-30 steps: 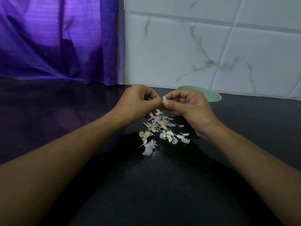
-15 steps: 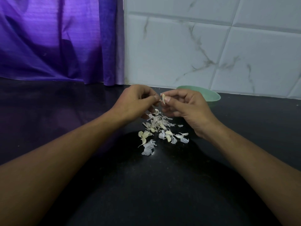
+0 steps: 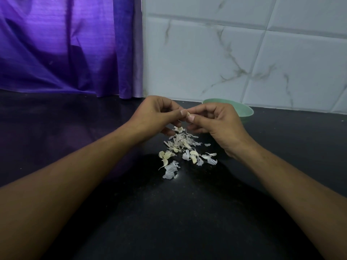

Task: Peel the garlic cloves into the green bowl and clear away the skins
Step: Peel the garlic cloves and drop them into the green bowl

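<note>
Two bare forearms are seen reaching in over the near part of a black countertop [image 3: 169, 226], which is finely speckled. Further in, about midway between its left and right sides, a loose heap of garlic skins [image 3: 181, 144] is spread on the surface: thin, papery, white flakes, some torn into strips. A larger translucent skin [image 3: 170, 170] lies at the near end of the heap. Among the flakes a few plumper, cream-coloured pieces [image 3: 193, 156] are seen, curved like cloves; whether they are peeled cannot be told.

Just above the far end of the heap, a small pale garlic clove [image 3: 188, 114] is held between both hands. It is pinched by the thumb and curled fingers of the left hand [image 3: 155, 115], and from the other side by the thumb and forefinger of the right hand [image 3: 218, 121], whose remaining fingers are folded under.

Behind the right hand, close to the back edge of the countertop, the green bowl [image 3: 245, 110] stands; its inside is hidden, so its contents cannot be told. The back edge is met by a white marbled tiled wall [image 3: 244, 53] and, to the left, a purple curtain [image 3: 65, 53].
</note>
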A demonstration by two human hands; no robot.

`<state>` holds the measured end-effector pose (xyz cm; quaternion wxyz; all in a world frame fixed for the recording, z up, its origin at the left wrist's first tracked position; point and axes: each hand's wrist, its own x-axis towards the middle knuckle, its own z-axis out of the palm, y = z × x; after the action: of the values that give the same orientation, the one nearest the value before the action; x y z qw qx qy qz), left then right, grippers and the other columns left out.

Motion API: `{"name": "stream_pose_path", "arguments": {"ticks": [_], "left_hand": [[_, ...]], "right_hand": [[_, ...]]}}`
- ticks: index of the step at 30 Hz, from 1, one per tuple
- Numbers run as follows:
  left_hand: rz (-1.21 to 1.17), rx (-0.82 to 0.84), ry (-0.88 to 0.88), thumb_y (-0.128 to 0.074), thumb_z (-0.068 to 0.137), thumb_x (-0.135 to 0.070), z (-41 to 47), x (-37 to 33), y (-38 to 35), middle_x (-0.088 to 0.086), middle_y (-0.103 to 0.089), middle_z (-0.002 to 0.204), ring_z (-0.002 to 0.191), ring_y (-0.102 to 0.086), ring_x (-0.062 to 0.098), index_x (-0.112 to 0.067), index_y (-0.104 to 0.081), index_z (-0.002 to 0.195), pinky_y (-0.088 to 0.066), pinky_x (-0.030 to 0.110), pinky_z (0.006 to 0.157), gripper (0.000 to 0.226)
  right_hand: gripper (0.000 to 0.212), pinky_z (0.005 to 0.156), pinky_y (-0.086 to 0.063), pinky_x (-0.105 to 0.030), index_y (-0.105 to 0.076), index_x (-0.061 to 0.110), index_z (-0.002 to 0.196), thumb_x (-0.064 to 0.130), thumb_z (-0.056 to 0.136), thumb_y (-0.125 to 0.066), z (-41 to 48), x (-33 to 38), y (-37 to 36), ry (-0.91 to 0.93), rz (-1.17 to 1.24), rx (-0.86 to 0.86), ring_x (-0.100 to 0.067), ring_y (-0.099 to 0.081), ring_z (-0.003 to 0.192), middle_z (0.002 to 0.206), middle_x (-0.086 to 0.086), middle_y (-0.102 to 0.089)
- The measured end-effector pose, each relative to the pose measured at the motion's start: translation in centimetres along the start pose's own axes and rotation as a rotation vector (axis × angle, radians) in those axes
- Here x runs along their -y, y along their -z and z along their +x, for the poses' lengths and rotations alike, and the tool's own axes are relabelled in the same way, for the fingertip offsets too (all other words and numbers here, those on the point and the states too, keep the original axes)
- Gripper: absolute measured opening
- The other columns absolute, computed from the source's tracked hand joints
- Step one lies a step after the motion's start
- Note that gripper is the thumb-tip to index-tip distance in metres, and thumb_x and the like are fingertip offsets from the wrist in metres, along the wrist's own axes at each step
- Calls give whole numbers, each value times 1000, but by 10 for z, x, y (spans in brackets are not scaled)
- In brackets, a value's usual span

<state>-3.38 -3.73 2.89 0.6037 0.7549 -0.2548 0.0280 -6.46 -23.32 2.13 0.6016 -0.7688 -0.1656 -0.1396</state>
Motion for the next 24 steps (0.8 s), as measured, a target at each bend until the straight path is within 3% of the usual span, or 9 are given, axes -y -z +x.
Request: {"name": "stream_pose_path", "arguments": {"ticks": [7, 13, 19, 24], "left_hand": [[23, 12, -13, -70, 98, -14, -1, -1, 1, 11, -78, 91, 80, -73, 18, -3, -75, 98, -63, 47, 70, 13], [159, -104, -92, -74, 92, -16, -2, -2, -4, 11, -77, 80, 79, -76, 31, -9, -78, 86, -64, 56, 67, 10], [236, -196, -112, -76, 81, -21, -2, 1, -8, 7, -75, 70, 71, -76, 31, -18, -78, 74, -63, 54, 63, 7], [165, -197, -44, -75, 85, -15, -1, -2, -9, 9, -76, 74, 75, -76, 32, -16, -77, 75, -65, 52, 65, 10]], "right_hand": [[13, 88, -58, -59, -76, 3, 105, 4, 92, -73, -1, 3, -1, -23, 33, -17, -23, -74, 76, 89, -12, -79], [12, 90, -59, -58, -77, 4, 103, 5, 91, -75, -2, 3, -1, -47, 48, -3, -25, -75, 78, 88, -14, -78], [13, 80, -63, -40, -77, 3, 104, 7, 92, -75, -3, 1, -3, -38, 46, 4, -28, -77, 81, 89, -14, -79], [19, 82, -62, -43, -75, 2, 107, 11, 91, -76, -2, 0, -3, -62, 70, 21, -30, -77, 83, 94, -16, -79]]}}
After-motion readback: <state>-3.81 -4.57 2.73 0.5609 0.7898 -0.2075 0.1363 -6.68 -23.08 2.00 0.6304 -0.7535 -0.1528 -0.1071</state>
